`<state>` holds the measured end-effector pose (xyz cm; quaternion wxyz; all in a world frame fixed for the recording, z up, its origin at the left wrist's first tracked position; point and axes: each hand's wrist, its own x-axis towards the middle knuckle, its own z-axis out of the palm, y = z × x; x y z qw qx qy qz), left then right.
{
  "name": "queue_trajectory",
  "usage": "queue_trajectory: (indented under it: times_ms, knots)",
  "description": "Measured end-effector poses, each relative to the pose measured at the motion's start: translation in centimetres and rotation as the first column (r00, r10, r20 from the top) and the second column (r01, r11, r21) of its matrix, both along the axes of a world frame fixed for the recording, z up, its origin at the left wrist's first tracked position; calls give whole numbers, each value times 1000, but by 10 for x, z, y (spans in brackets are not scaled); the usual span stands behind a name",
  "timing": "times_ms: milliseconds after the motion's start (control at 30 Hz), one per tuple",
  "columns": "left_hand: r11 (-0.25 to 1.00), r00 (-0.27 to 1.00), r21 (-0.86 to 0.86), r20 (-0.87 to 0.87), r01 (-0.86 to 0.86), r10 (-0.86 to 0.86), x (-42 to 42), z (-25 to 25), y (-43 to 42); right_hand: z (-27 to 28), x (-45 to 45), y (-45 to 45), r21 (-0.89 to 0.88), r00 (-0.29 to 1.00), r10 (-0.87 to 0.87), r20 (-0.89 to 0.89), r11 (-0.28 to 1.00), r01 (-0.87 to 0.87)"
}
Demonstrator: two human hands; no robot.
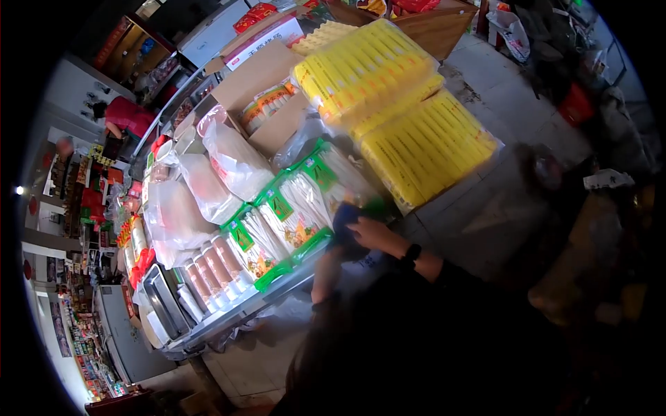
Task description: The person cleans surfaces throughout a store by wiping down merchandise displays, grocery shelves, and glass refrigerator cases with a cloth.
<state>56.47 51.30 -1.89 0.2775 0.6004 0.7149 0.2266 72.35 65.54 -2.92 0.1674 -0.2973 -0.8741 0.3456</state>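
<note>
My right hand (373, 236), with a black band on its wrist, has its fingers closed around a dark blue, flat-looking object (344, 219); its kind is unclear. Lower and to the left, my left hand (331, 255) is dim and blurred beneath that object, and its fingers cannot be made out. Both hands are at the near edge of a display counter. Just beyond them lie clear packs of white sticks (295, 208) with green labels and green edges. Large yellow plastic-wrapped packs (423, 149) are stacked to the right of the packs.
Plastic bags (177, 215), brown-filled tubes (211, 270) and a metal tray (166, 301) line the counter's left part. An open cardboard box (274, 135) stands farther back. A person in red (130, 119) bends beyond the counter. Tiled floor (499, 76) shows at right.
</note>
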Motion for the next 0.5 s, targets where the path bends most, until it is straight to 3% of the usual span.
queue_trajectory:
  times_ms: [33,67,133,267,300,333,367,400,467,500]
  knots:
    - [993,1000,-115,1,-10,11,7,0,-17,-9,10,-12,-101,999,33,16,994,-31]
    - [993,1000,-115,14,-2,4,14,0,-33,-18,18,-19,-102,999,26,29,995,-23]
    - [992,998,-124,67,-8,16,25,0,-60,-26,30,-28,-309,886,388,252,900,-307]
    - [990,985,-142,172,-7,32,48,23,-89,-38,45,-69,-458,875,467,128,810,-365]
    - [932,823,-353,503,-82,264,55,49,-87,-27,50,-77,-439,865,480,144,814,-379]
    - [823,516,-565,689,-57,509,60,61,-89,-21,55,-86,-424,853,497,159,815,-395]
    - [974,792,-229,596,9,133,60,54,-95,-15,59,-92,-319,874,464,142,858,-403]
    - [990,963,114,248,77,-104,62,55,-99,-13,60,-94,-326,871,466,154,856,-400]
    - [994,975,-113,219,-7,32,60,56,-91,-9,56,-95,-389,881,421,215,865,-318]
    - [998,984,-63,172,-26,37,54,30,-95,-22,58,-94,-380,910,385,153,873,-305]
